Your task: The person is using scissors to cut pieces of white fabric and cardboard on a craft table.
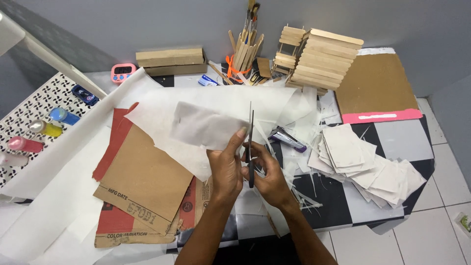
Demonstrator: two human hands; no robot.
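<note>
My left hand [224,169] pinches a thin, translucent white sheet of paper [203,126] by its right edge and holds it up over the table. My right hand [267,174] grips a pair of black-handled scissors [251,142], blades pointing up and away along the paper's right edge. The blades look nearly closed. Both hands meet at the middle of the view, above a checkered black-and-white table [338,196].
A heap of cut white paper squares [363,164] lies to the right. A purple stapler [288,139] sits beyond my right hand. Brown cardboard pieces [144,184] lie left. At the back stand craft-stick structures [316,59], a stick-and-brush holder [245,49], a pink timer [122,72]; paint bottles [44,128] rest far left.
</note>
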